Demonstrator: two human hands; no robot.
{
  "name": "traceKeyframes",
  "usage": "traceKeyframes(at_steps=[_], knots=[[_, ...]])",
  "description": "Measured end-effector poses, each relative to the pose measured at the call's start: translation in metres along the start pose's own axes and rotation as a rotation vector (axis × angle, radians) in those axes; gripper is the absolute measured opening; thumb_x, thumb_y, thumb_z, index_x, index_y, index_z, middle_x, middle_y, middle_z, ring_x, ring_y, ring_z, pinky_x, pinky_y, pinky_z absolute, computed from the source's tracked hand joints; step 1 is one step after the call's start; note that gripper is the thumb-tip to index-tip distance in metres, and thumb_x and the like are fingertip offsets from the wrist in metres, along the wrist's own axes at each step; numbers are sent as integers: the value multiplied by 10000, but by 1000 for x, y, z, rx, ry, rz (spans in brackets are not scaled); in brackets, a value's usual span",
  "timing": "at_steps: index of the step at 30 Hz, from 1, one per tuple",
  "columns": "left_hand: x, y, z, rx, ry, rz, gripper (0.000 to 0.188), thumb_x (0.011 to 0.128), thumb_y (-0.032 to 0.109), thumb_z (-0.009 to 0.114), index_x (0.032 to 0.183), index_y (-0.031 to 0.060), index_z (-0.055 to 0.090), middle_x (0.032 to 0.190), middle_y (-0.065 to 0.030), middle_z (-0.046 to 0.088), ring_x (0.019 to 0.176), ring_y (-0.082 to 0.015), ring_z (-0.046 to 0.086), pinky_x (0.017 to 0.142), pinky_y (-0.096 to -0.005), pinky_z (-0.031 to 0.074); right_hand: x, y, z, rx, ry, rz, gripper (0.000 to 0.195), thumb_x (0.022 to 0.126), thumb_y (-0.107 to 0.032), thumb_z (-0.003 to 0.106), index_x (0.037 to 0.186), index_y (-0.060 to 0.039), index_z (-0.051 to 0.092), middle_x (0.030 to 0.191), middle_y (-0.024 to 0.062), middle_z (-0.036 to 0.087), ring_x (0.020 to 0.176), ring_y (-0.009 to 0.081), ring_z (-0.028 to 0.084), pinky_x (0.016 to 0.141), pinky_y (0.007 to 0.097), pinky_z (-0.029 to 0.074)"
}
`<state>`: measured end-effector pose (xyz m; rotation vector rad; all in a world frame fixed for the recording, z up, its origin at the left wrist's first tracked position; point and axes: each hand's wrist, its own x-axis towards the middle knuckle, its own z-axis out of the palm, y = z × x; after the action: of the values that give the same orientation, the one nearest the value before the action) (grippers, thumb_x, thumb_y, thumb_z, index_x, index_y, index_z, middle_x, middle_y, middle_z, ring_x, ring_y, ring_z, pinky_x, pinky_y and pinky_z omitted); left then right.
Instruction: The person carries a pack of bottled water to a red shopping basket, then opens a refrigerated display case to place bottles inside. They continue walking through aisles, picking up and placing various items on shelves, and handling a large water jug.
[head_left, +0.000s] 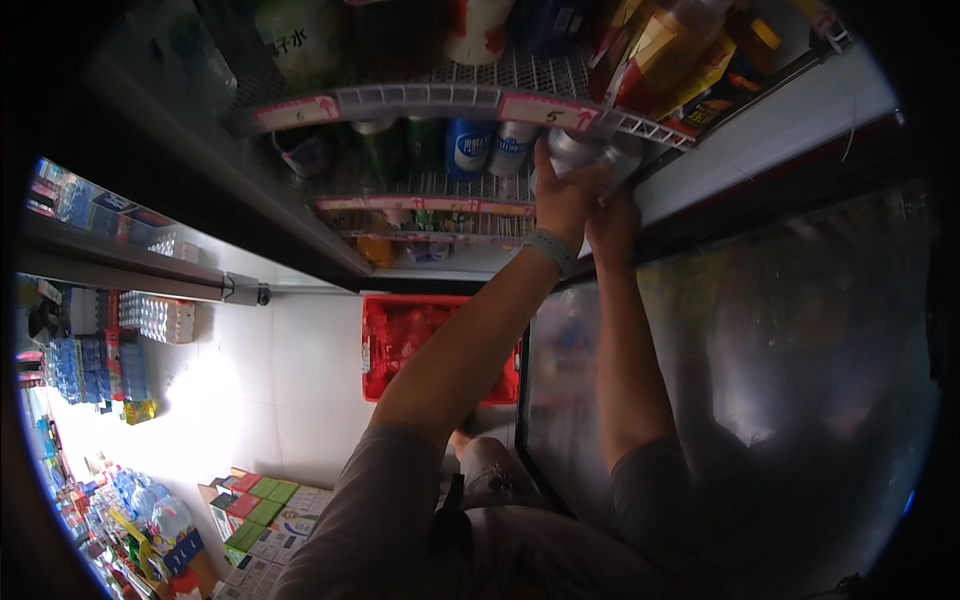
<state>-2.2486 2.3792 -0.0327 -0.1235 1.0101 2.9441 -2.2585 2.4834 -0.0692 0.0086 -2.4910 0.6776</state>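
Note:
Both my hands reach into an open drinks cooler, at the right end of a wire shelf. My left hand (568, 196), below a grey wristband, has its fingers around a silver can (571, 148). Close beside it on the right, my right hand (616, 229) is in shadow below another silvery container (624, 156); its fingers are partly hidden, and its grip is unclear. To the left on the same shelf stand a light silver can (514, 148), a blue can (470, 150) and dark green drinks (377, 150).
Above is a wire shelf with a numbered price rail (420, 96) and bottles. A red plastic crate (379, 352) sits on the floor below my left arm. The glass door (735, 360) stands at right. Stacked cartons (262, 525) and water packs (94, 367) lie left.

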Motion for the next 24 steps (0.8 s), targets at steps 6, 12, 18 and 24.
traceKeyframes(at_steps=[6, 12, 18, 24], knots=[[-40, 5, -55, 445, -138, -40, 580, 844, 78, 616, 1349, -24, 350, 948, -117, 660, 820, -148, 639, 704, -277, 507, 3, -20, -21, -284, -380, 183, 332, 840, -302, 592, 846, 23, 657, 834, 239, 647, 787, 382, 641, 714, 469, 500], [-172, -4, -184, 635, -111, -272, 208, 870, 70, 560, 1057, -19, 571, 784, -66, 651, 749, -113, 630, 689, -255, 504, -26, -93, -15, 55, -322, 61, 189, 833, -174, 569, 935, -35, 647, 885, 192, 653, 855, 364, 633, 768, 442, 504], [-308, -16, -290, 1348, -480, -289, 147, 835, 65, 582, 964, 63, 652, 917, -40, 656, 853, -125, 654, 723, -279, 534, 11, -143, 30, 336, -494, -241, 277, 846, -132, 551, 1104, -40, 588, 1021, 189, 631, 945, 350, 617, 841, 413, 490], [-389, -13, -339, 823, -78, -657, 273, 837, 103, 615, 1069, -40, 586, 927, -72, 677, 772, -174, 681, 701, -293, 557, 8, -152, 82, 262, -398, -319, 334, 864, -159, 547, 1183, -67, 575, 1070, 181, 628, 937, 311, 632, 820, 389, 499]])
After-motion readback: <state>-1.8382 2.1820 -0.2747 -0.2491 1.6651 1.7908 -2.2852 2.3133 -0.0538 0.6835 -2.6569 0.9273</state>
